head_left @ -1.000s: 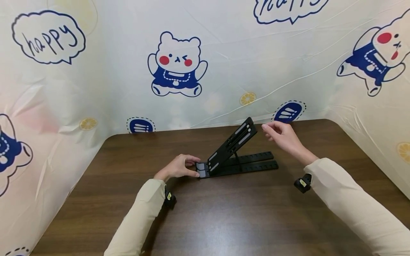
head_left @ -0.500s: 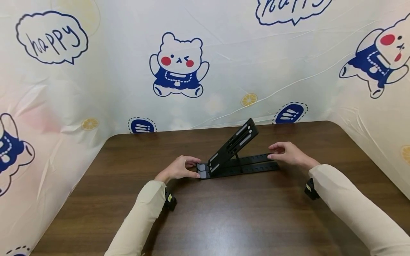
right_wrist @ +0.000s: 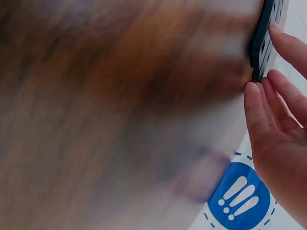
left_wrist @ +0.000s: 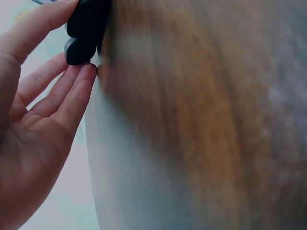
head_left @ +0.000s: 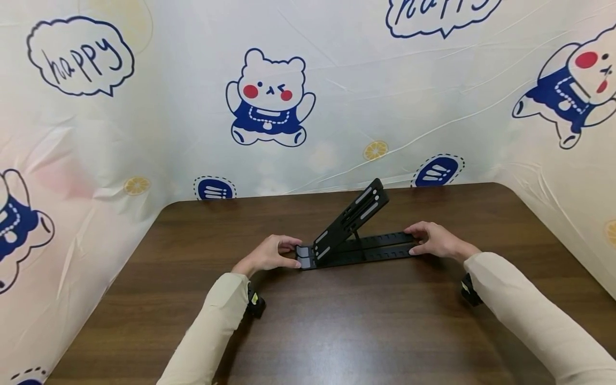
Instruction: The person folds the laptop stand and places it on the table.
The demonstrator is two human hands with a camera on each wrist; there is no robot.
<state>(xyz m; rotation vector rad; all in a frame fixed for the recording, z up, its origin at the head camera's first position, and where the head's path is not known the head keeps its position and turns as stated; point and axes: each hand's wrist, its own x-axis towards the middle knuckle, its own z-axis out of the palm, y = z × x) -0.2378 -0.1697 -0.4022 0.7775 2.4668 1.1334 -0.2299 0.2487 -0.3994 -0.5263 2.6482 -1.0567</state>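
Note:
A black folding laptop stand (head_left: pixel 348 220) lies on the wooden table, its upper panel tilted up to the right above two flat base rails (head_left: pixel 387 251). Grey pads (head_left: pixel 305 257) cover its left end. My left hand (head_left: pixel 266 254) holds that end, thumb on the near side and fingers on the far side. At the right end of the rails, my right hand (head_left: pixel 439 240) grips with thumb and fingers spread across both rails. In the left wrist view, the thumb and fingertips meet the stand's rounded black end (left_wrist: pixel 80 50). The right wrist view shows the thumb on the rail's slotted face (right_wrist: pixel 265 45).
The brown table (head_left: pixel 308 331) extends in front of the stand and to both sides. A patterned cloth (head_left: pixel 337 80) with bear drawings hangs behind and along the sides. A small black camera (head_left: pixel 256 302) sits on the left wrist, another (head_left: pixel 470 290) on the right.
My right hand has come down from beside the raised panel's top to the right end of the base rails and taken hold there. The left hand and the stand stay in place.

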